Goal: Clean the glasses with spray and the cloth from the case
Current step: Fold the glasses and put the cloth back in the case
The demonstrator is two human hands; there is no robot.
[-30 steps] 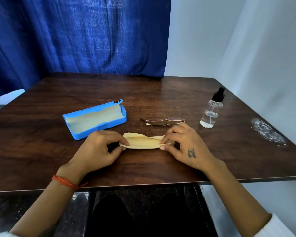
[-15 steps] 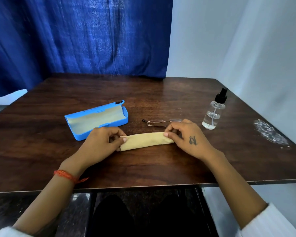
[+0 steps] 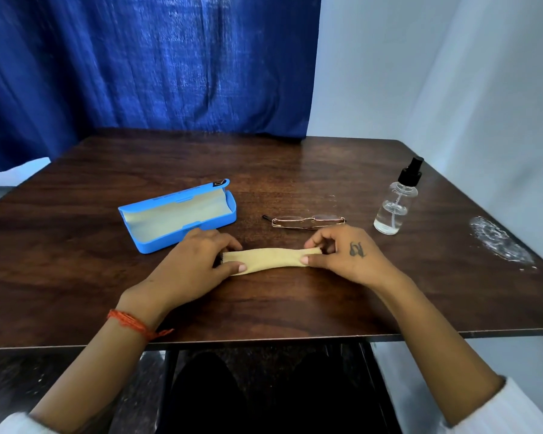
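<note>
Left hand [image 3: 191, 264] and right hand [image 3: 342, 256] each pinch one end of the folded yellow cloth [image 3: 271, 259], thumb in front, fingers curled over the back. Cloth stretched flat between them, low over the table [image 3: 76, 277] (touching the wood or just above it: cannot tell). Left end of the cloth hidden under the left fingers.

Just beyond the right hand: glasses [image 3: 308, 221], folded, lying on the table, apart from the cloth. Lenses hard to make out against the dark wood.

Beyond the left hand: blue case [image 3: 177, 216], lid open, pale lining showing. Left knuckles overlap its near edge in view; contact unclear.

Further right of the right hand: spray bottle [image 3: 396, 202], upright, black nozzle, clear liquid low inside.

Far right, near the table edge: a whitish smear [image 3: 499, 242].

Orange thread band [image 3: 129, 322] on the left wrist. Sleeves cut off by the frame bottom.
</note>
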